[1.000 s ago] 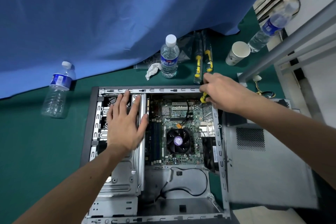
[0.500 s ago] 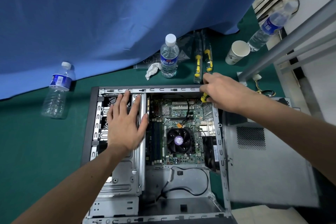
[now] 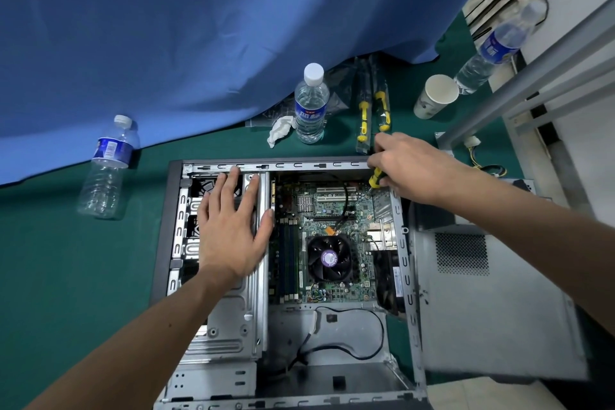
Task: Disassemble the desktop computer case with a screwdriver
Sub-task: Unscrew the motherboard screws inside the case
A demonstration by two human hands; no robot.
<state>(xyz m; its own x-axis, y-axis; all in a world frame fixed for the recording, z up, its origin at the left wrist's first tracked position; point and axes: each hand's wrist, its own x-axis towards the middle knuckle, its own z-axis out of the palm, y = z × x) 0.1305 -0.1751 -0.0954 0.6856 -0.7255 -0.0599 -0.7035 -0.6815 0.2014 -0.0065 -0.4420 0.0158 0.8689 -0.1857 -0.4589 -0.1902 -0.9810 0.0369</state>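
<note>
An open desktop computer case [image 3: 332, 373] lies on its side on the green table, its motherboard [image 3: 327, 210] and black CPU fan [image 3: 328, 257] exposed. My left hand [image 3: 231, 226] rests flat, fingers spread, on the metal drive cage [image 3: 229, 326] at the case's left. My right hand [image 3: 411, 170] grips a yellow-and-black screwdriver [image 3: 375, 179] at the case's far right corner. The tip points down at the motherboard's corner. Most of the handle is hidden in my fist.
Two packaged yellow screwdrivers [image 3: 372, 110] lie beyond the case beside a water bottle [image 3: 311, 103] and crumpled tissue [image 3: 279, 130]. Another bottle [image 3: 106, 170] stands far left; a paper cup [image 3: 434, 96] and third bottle [image 3: 492, 50] far right. The removed side panel [image 3: 492, 303] lies to the right.
</note>
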